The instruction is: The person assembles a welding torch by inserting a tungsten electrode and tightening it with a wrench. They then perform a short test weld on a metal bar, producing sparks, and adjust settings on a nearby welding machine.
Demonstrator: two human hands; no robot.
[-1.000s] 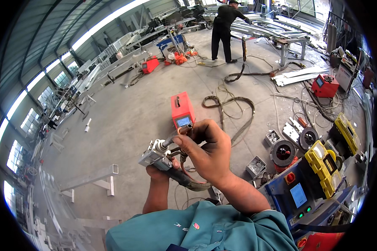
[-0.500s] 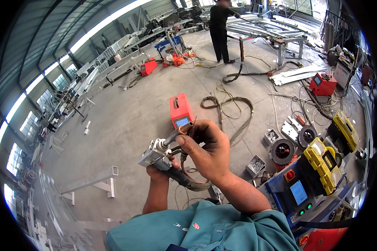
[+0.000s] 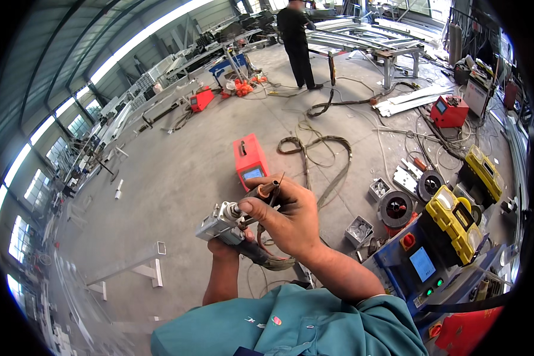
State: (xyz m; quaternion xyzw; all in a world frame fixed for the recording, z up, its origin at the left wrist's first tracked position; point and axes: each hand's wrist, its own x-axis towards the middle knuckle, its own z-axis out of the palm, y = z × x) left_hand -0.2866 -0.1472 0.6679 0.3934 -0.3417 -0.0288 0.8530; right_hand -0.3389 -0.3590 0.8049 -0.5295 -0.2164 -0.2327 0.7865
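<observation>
My left hand (image 3: 222, 248) is wrapped from below around the grip of a welding gun (image 3: 218, 222). The gun has a grey metal body and a barrel ending in a coppery nozzle (image 3: 269, 187), which points up and to the right. Around the barrel closes my right hand (image 3: 293, 216), its thumb lying along the near side next to the body. Its fingers curl behind the barrel and partly hide it. A thin wire sticks up beside the nozzle tip. From the grip, a thick sheathed cable (image 3: 277, 263) curves away below my right wrist.
A red machine (image 3: 250, 155) stands on the floor just beyond the gun. To the right are a blue control cabinet (image 3: 421, 265), yellow-lidded toolboxes (image 3: 454, 224), wire spools (image 3: 396, 207) and coiled cables (image 3: 344, 157). A co-worker (image 3: 296, 44) stands near a metal frame table. A metal stand (image 3: 127, 261) is at left.
My right hand has slid from a fingertip pinch near the nozzle tip down the barrel toward the gun's body, wrapping more of it. My left hand keeps its hold. The view has shifted slightly.
</observation>
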